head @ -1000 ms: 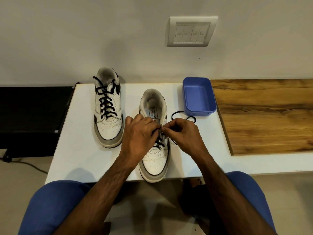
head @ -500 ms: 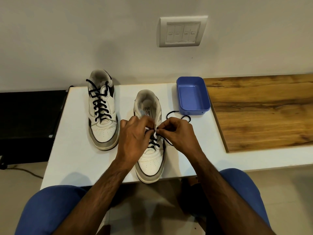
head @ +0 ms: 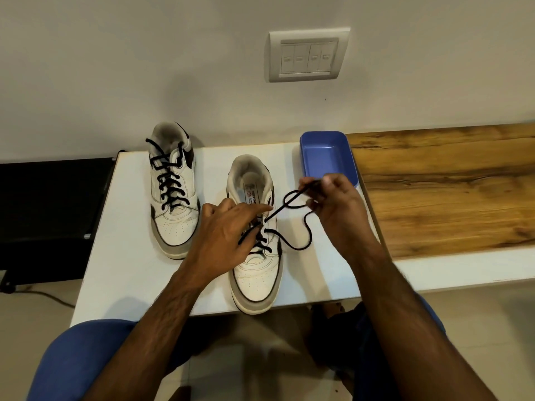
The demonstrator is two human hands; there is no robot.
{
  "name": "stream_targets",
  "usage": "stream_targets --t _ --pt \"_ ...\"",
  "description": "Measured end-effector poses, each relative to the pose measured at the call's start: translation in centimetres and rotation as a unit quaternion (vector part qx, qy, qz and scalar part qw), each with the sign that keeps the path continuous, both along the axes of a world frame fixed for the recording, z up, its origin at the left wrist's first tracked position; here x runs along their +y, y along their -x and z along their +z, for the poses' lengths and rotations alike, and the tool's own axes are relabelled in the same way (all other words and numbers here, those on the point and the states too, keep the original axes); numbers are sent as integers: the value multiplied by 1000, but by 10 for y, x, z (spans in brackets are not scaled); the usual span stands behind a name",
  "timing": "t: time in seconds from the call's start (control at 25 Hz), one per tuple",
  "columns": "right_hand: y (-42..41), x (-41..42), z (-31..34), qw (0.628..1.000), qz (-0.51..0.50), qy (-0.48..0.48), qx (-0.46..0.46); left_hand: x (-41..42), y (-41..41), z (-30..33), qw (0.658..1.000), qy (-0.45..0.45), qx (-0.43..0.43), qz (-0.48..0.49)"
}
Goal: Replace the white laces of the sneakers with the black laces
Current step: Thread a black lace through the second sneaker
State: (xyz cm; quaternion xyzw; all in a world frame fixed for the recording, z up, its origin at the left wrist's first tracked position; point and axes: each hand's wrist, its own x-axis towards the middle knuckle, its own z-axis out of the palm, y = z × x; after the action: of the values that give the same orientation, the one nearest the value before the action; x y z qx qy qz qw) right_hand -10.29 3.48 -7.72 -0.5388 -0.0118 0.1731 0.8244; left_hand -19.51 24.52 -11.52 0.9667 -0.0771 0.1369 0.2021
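Right hand point(head: 333, 209) raised beside blue tray point(head: 311, 162), pinching black lace point(head: 292, 198) drawn out from near sneaker point(head: 256, 273). Left hand point(head: 225, 241) resting on that sneaker's tongue, fingers loosely curled, gripping nothing visible. Laced sneaker point(head: 173, 224) further left. Toe overhanging white table point(head: 115, 270) edge.

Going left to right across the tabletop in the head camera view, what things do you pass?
Fully laced sneaker → left hand on the half-laced sneaker → black lace → right hand pinching it → blue tray → wooden board.
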Motion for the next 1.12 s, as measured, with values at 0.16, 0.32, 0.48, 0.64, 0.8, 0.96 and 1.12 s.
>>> stream_targets --t 0.16,0.32,0.48,0.64,0.8,0.96,1.12 --pt "3 7 -5 986 -1 163 -44 10 0 6 997 69 -12 16" --pt "15 27 -23 856 182 419 -240 20 -6 7 993 56 -20 101" --pt "16 33 -22 862 147 421 -242 19 -6 0 999 16 12 29" --pt "14 34 -25 834 131 456 -281 25 -9 -1 998 -51 38 -14" --pt "5 24 -15 953 68 253 -152 28 -9 -1 1000 8 14 -18" --pt "-4 4 1 998 -46 -8 41 25 -10 -2 996 83 27 -8" --pt "7 15 -18 890 141 392 -183 24 -11 -2 992 117 49 1"
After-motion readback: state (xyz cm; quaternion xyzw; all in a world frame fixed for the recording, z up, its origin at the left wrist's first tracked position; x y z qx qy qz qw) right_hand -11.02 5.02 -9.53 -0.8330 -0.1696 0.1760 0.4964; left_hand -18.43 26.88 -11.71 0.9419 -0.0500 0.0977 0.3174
